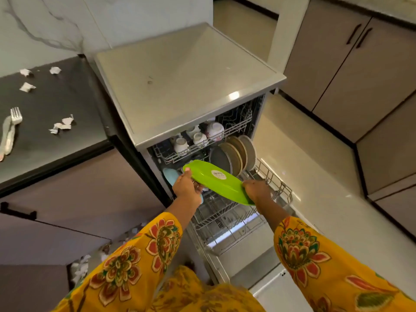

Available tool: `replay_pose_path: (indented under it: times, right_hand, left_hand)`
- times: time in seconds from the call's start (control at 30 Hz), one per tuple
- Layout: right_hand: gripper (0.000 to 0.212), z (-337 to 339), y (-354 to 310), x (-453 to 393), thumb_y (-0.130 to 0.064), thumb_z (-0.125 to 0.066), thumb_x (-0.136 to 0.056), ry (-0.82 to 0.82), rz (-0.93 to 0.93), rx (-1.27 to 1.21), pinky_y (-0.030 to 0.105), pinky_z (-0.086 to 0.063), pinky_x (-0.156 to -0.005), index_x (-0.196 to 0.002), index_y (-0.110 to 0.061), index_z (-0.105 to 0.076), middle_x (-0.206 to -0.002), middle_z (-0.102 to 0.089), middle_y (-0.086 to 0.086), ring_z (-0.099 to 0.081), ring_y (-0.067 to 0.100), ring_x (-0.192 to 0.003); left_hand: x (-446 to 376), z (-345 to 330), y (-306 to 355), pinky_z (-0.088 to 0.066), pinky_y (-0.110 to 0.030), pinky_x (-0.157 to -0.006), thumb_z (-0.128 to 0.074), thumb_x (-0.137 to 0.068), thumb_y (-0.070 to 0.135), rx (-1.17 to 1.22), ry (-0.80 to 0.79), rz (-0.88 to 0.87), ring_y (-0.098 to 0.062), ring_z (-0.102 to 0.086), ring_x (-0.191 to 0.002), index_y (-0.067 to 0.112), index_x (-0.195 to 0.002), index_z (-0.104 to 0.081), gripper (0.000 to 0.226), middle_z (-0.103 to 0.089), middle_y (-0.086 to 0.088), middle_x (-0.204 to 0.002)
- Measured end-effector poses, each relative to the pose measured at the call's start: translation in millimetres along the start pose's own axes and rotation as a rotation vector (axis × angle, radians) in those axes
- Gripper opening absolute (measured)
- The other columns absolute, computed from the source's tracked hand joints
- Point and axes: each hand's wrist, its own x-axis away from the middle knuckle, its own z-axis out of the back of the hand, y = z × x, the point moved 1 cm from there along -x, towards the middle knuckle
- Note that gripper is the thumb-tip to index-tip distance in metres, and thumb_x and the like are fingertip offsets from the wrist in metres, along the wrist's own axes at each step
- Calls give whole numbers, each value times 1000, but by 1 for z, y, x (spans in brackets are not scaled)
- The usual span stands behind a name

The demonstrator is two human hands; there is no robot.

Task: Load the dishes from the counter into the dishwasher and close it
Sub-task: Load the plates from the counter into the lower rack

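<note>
While the far left of the view belongs to the dark table (56,104), what lies there seems set aside for later: a fork (15,117) resting beside a pale utensil that runs off the frame edge, and several crumpled paper scraps (62,126) scattered over the surface. Moving right, the dishwasher (186,82) stands with its door dropped open and both racks pulled forward, which gives room to reach in from above. The left hand (186,188) is closed on the near-left rim of a green tray (217,181), thumb on top and fingers curled beneath, and the right hand (256,191) grips the opposite end the same way, so the tray hangs tilted above the lower rack (227,219), touching nothing else that I can make out. Two hands make sense here, since the tray is long and has to be turned on edge to slot in. It is held with its underside up, showing a round label. Behind it, a row of plates (234,156) stands upright in the lower rack, and white cups (199,138) sit upside down in the upper rack (180,154), presumably so water drains off. A pale blue dish (170,175) is mostly hidden behind the left hand and the tray. The fingers under the tray cannot be seen, the rack space directly below it is covered, and the door's front edge is cut off by the patterned sleeves (301,248).
</note>
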Motion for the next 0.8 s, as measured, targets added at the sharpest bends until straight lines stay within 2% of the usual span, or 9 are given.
replay_pose_path:
  times: [0.07,0.13,0.23,0.33,0.4,0.47,0.53,0.67,0.8]
  right_hand:
    - [34,-3,8,-5,-26,-38,-96,-40,-5,25,38,-40,-99,-111,-9,-63,-129,-55,18,-50,34,-117]
    - [33,-7,14,-10,-27,-40,-97,-75,4,8,35,-38,-99,-114,-12,-63,-130,-54,16,-49,33,-118]
    - [33,-11,22,-19,-34,-42,-98,-102,8,-84,32,-36,-100,-114,-17,-64,-132,-55,14,-49,32,-121]
    - [49,-12,24,-26,-44,-40,-98,-121,15,-131,33,-38,-97,-120,-6,-61,-123,-58,21,-52,33,-116]
    - [52,-14,26,-35,-49,-40,-96,-151,85,-69,33,-42,-91,-114,-5,-64,-111,-62,22,-56,33,-107]
    - [66,-14,28,-48,-64,-43,-88,-187,159,74,35,-46,-82,-109,-5,-63,-97,-63,21,-60,33,-95]
    - [72,-15,34,-62,-70,-45,-82,-197,209,327,36,-48,-80,-116,-7,-57,-101,-58,16,-57,30,-96]
    - [42,-13,50,-91,-34,-46,-95,-70,226,638,42,-49,-81,-127,-7,-45,-120,-52,14,-53,33,-108]
    - [36,-8,66,-120,-11,-41,-93,-28,167,741,44,-48,-80,-129,-6,-39,-124,-50,16,-52,35,-111]
  left_hand:
    - [-9,-3,-7,-49,-34,-57,-52,-97,17,-41,-18,27,-20,-56,-70,8,-93,-56,10,-63,-8,-79]
    - [-19,-8,-16,-49,-35,-60,-51,-97,17,-72,-39,38,-21,-57,-74,6,-112,-57,19,-61,-12,-95]
    - [-36,-19,-26,-50,-40,-67,-52,-97,17,-119,-39,46,-22,-58,-76,4,-122,-54,29,-61,-10,-90]
    - [-56,-34,-38,-49,-43,-74,-54,-96,17,-189,-51,74,-23,-57,-76,6,-113,-55,20,-59,-11,-88]
    - [-69,-45,-48,-51,-43,-73,-54,-96,16,-246,-56,92,-23,-57,-74,8,-101,-54,10,-57,-11,-86]
    - [-82,-58,-57,-50,-43,-77,-55,-95,16,-284,-70,114,-22,-57,-74,8,-104,-54,12,-57,-10,-86]
    - [-93,-71,-68,-49,-43,-77,-55,-95,16,-318,-99,142,-22,-57,-74,9,-103,-54,10,-58,-11,-88]
    - [-109,-97,-92,-47,-42,-82,-51,-97,13,-384,-145,210,-22,-57,-72,9,-103,-50,7,-57,-10,-80]
    - [-126,-122,-116,-47,-45,-90,-50,-98,13,-411,-219,292,-24,-59,-77,11,-88,-49,10,-58,-12,-83]
